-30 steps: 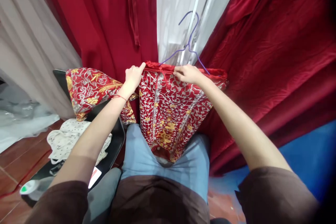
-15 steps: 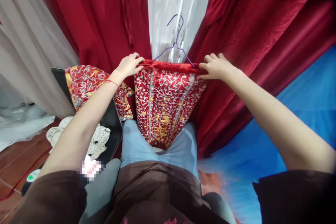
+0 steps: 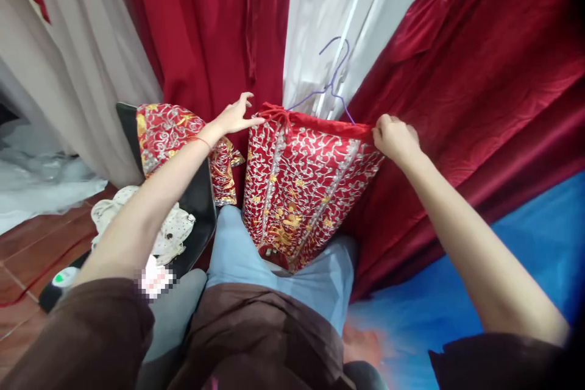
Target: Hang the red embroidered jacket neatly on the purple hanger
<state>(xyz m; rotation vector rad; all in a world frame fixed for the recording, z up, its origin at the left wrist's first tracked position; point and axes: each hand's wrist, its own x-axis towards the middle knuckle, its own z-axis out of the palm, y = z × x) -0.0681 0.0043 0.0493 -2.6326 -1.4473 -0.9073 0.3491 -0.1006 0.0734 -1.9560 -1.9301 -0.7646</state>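
Note:
A red garment [image 3: 301, 189] with silver and gold embroidery hangs over my lap, its plain red band along the top edge. A purple wire hanger [image 3: 332, 86] sticks up from behind that band, its hook free. At the garment's upper left corner is my left hand [image 3: 238, 114], fingers apart, with the thumb against the fabric edge beside a red tie. My right hand [image 3: 397, 137] is closed on the band's right end.
On a black chair [image 3: 199, 213] at the left lie another embroidered red piece [image 3: 167, 134] and a white dotted cloth [image 3: 176, 233]. Red curtains [image 3: 214, 24] and a white one [image 3: 315, 18] hang ahead. Blue material [image 3: 516, 244] is at the right.
The view has shifted, so the garment shows farther right and tilted down to the right. My left fingers have come apart off the band; my right hand has closed on the other end.

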